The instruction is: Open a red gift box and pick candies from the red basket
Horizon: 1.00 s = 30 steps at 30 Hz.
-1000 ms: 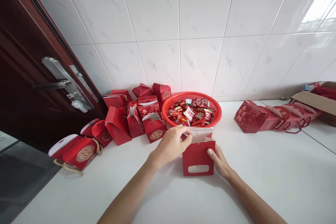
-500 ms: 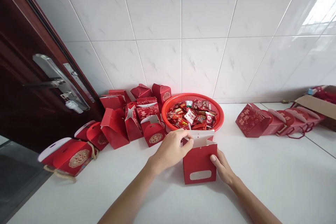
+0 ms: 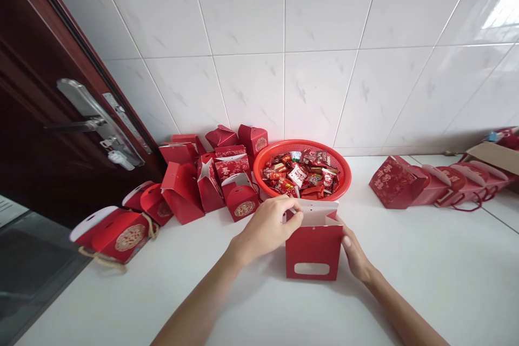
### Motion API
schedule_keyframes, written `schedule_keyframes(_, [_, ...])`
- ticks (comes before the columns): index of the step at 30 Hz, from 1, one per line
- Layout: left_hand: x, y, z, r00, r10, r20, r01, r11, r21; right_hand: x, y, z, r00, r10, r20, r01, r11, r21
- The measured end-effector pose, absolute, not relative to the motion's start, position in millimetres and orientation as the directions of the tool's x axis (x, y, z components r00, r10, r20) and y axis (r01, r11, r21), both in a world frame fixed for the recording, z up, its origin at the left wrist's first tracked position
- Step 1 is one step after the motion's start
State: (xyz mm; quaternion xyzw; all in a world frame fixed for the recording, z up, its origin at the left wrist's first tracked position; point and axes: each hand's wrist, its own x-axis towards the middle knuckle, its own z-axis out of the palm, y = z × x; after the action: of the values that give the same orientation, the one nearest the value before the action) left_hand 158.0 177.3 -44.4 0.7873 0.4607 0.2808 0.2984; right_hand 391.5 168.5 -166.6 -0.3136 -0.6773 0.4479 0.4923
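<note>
A red paper gift box [image 3: 313, 246] stands upright in front of me, with a pale oval window low on its front. Its top is unfolded and shows a white inside. My left hand [image 3: 270, 227] has its thumb and curled fingers pinched at the box's upper left edge; the other fingertips are partly hidden. Against the right side lies my right hand [image 3: 357, 254], fingers stretched along the wall and partly behind it, thumb off the front. Just behind the box sits a red plastic basket [image 3: 344, 175] full of wrapped candies [image 3: 298, 174].
Several red gift boxes [image 3: 182, 192] crowd the left, some with rope handles, beside a dark door [image 3: 36, 92]. At right a row of red boxes [image 3: 395, 184] leads to an open cardboard box [image 3: 492, 155]. A tiled wall [image 3: 320, 97] closes off the white tabletop [image 3: 425, 275].
My right thumb has come off the box's front and now rests by its right edge. The left hand keeps its pinch at the top. The view has shifted slightly.
</note>
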Motion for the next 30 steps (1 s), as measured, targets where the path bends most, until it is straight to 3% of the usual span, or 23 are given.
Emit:
schedule_keyframes(7, [158.6,178.5,-43.4,0.433,0.884,0.174,0.539,-0.409,0.736,393.2,174.3,-162.3,-0.081,0.953,0.291,0.137,0.300,-0.944])
schedule_keyframes(12, [158.1,178.8,-43.1,0.448,0.879,0.164,0.530,-0.409,0.742,393.5,175.6,-159.7,-0.046,0.971,0.235,0.217,0.239,-0.946])
schedule_keyframes(24, [147.4,170.3,-33.6,0.453,0.885,0.110,0.578,-0.386,0.719,383.1,162.3,-153.6,-0.030,0.951,0.309,0.136,0.310,-0.941])
schedule_keyframes(30, [150.6,169.5,-37.6,0.450,0.887,0.106,0.573,-0.377,0.728,392.8,160.1,-150.5,-0.003,0.891,0.455,-0.004,0.455,-0.891])
